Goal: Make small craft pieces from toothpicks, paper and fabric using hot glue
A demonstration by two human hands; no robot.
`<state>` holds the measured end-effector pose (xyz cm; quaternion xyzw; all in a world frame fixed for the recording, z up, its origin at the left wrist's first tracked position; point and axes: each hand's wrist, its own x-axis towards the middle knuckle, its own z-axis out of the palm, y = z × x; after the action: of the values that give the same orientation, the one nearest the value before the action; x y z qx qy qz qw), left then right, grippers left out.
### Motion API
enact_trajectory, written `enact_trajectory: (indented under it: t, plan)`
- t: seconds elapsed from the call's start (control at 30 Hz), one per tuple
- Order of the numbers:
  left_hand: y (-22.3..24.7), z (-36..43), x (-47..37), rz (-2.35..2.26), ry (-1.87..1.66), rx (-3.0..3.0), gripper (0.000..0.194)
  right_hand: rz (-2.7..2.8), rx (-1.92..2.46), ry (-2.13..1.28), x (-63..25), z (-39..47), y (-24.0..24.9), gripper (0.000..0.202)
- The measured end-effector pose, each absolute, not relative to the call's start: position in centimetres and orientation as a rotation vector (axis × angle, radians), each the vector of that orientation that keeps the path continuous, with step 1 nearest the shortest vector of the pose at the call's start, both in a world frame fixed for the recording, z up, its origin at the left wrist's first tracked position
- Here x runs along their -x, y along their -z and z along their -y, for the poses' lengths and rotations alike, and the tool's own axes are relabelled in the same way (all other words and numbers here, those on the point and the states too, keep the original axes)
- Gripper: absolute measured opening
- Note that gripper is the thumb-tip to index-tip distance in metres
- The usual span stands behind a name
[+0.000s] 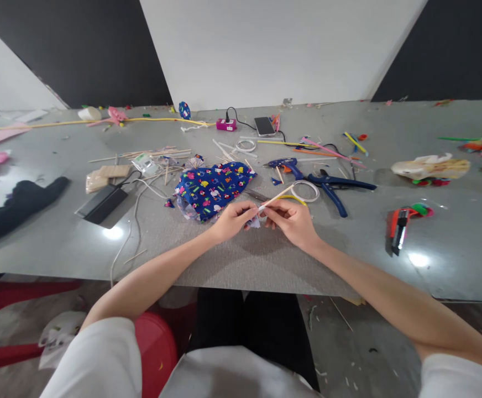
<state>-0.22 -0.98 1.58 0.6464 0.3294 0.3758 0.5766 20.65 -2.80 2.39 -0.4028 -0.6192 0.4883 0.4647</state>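
My left hand (236,219) pinches a small piece of pale cloth (254,222) at the middle of the table's near side. Close against it, my right hand (291,221) grips a thin wooden stick (279,195) that slants up to the right, its lower end at the cloth between both hands. Blue patterned fabric (214,189) lies just beyond my left hand. Past my right hand are a white ring (305,191), a blue glue gun (286,164) and blue-handled pliers (335,198).
A black adapter (103,204) with a cord lies left, near scattered sticks. A phone (265,126) and pink power socket (226,125) are at the back. A box cutter (399,232) lies right. A red stool (155,348) stands below the table (224,268).
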Motion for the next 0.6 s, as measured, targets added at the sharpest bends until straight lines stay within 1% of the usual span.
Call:
enact_trajectory:
  t: [0.37,0.6]
  plan:
    - [-1.31,0.85,0.34,-0.672,-0.804,-1.311,0.036,1.499,0.969,-1.209,-20.59,2.97,-2.70,0.031]
    - [-1.80,1.19,0.19,-0.630,-0.771,-1.138,0.039,1.489,0.956,-1.232,-20.74,3.03,-2.72,0.033]
